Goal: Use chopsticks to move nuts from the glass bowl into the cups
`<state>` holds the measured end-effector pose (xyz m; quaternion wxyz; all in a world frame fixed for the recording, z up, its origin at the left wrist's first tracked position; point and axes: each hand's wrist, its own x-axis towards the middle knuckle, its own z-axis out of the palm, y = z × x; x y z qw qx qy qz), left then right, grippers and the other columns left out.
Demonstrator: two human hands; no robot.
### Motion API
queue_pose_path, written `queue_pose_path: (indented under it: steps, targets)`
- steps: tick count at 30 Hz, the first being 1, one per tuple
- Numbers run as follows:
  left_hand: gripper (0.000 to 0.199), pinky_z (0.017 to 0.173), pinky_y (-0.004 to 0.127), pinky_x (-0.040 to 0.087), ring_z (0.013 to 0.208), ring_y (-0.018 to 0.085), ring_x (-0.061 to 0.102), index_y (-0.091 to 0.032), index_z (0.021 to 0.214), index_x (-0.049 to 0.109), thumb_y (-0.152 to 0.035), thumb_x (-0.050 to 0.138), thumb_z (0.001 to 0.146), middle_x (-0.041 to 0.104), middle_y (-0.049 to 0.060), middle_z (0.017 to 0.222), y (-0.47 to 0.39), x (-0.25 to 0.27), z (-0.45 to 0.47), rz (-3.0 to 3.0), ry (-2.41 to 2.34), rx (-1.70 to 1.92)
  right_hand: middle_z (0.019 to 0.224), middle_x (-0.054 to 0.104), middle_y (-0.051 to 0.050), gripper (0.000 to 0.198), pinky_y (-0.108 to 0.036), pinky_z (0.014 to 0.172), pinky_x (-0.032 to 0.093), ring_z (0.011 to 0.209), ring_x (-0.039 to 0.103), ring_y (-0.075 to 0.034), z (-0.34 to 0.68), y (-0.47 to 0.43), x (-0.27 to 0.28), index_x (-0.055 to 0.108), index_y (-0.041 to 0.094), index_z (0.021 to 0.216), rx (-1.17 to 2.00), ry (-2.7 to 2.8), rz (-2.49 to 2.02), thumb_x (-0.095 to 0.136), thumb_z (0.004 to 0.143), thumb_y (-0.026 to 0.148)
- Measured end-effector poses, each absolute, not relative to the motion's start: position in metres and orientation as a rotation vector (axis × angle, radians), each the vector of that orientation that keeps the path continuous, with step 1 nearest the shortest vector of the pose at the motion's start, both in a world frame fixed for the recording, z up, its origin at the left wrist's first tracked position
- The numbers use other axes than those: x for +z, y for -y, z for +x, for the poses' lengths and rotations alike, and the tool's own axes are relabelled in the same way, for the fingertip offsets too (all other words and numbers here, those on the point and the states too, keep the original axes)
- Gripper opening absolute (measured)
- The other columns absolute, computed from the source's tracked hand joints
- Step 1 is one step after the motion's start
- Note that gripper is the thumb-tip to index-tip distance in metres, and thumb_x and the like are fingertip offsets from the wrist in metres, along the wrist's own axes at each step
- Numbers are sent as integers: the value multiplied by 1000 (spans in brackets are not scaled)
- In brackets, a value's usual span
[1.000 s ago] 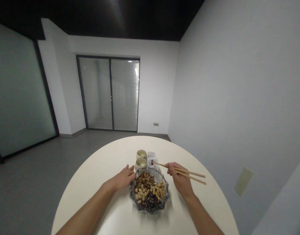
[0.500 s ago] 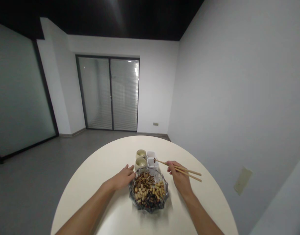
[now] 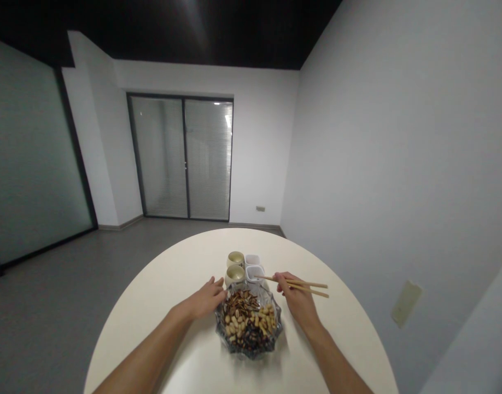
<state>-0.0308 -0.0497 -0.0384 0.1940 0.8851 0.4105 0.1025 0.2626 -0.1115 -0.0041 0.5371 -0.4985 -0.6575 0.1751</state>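
Note:
In the head view my right hand (image 3: 295, 298) is closed around a pair of wooden chopsticks (image 3: 308, 285). Their tips reach into the nearer white square cup (image 3: 255, 272); I cannot make out whether anything is between them. My left hand (image 3: 208, 297) rests with fingers stretched out at the left rim of a glass bowl (image 3: 273, 340). Sorted heaps lie in the bowl: brown seeds (image 3: 239, 302), pistachios (image 3: 234, 324), peanuts (image 3: 265, 318) and dark pieces (image 3: 254, 336) at the near side.
Two small beige cups (image 3: 235, 273) stand just behind the bowl, left of the white cups; a second white cup (image 3: 252, 259) is at the back. Everything sits on a round cream table (image 3: 169, 279). A white wall (image 3: 378, 164) runs along the right.
My right hand has shifted slightly left, lowering the chopstick tips into the nearer white cup. The small dark red piece earlier at the tips no longer shows there. My left hand is nearly still.

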Motion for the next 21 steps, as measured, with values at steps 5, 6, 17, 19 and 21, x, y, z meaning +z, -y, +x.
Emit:
queue_pose_path:
  steps: [5,6,17,19,21]
  targets:
    - [67,121,45,3,148,27,20,-17,111,65,-48,6,103,51,10,145,51,-35,-31,2566,-1081,225,64,63,-1,40,-26,58,47,62,59,-18,263,110,-5,71,20,79,419,1515,-1199,52,95,52]
    - [67,121,45,3,148,27,20,-17,111,65,-48,6,103,51,11,145,52,-34,-31,2581,-1075,213,64,63,-1,40,-26,58,47,62,59,-18,263,111,-4,71,20,80,408,1503,-1197,52,95,52]
    - [61,121,46,2,148,27,20,-18,111,66,-44,12,103,46,8,149,55,-23,-29,2520,-1116,235,66,66,-2,37,-25,60,46,64,61,-18,254,127,13,73,20,72,454,1715,-1068,55,94,45]
    - [62,121,46,3,148,27,20,-19,112,66,-46,12,103,47,7,149,56,-22,-29,2507,-1115,242,67,66,-2,38,-26,60,46,64,61,-17,253,126,11,73,20,73,471,1732,-1069,55,94,46]
    - [62,121,46,5,147,28,20,-19,116,66,-49,13,103,47,7,149,57,-22,-29,2465,-1151,257,68,66,-2,37,-26,61,45,66,61,-18,253,123,7,72,20,74,484,1741,-1079,55,94,46]
